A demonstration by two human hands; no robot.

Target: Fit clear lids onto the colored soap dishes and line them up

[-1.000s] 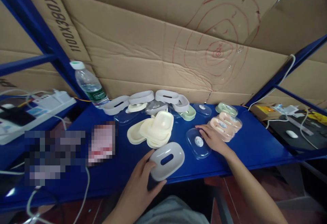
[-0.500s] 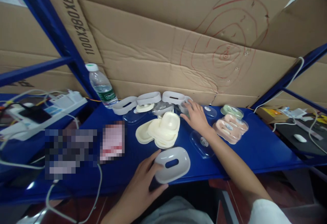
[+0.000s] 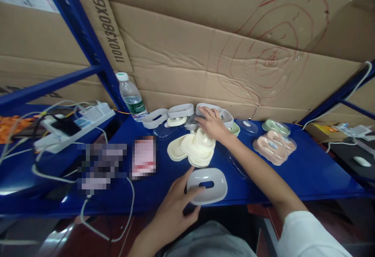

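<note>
My left hand (image 3: 172, 206) grips the near grey dish (image 3: 219, 191) by its left side, at the worktop's (image 3: 316, 171) front edge. My right hand (image 3: 215, 126) reaches over the cream pieces (image 3: 177, 148) to the back grey dishes (image 3: 181, 114); whether its fingers grasp any, I can't tell. Lifting 1 would call for a firm pinch.

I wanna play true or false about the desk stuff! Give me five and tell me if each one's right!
1. The left hand touches a gray soap dish. True.
2. The water bottle has a red label. False: its label is green.
3. A white computer mouse is right of the pink dishes. True.
4. The right hand is on the power strip. False: it is by the cream dishes.
5. Red rings are drawn on the cardboard. True.
</note>
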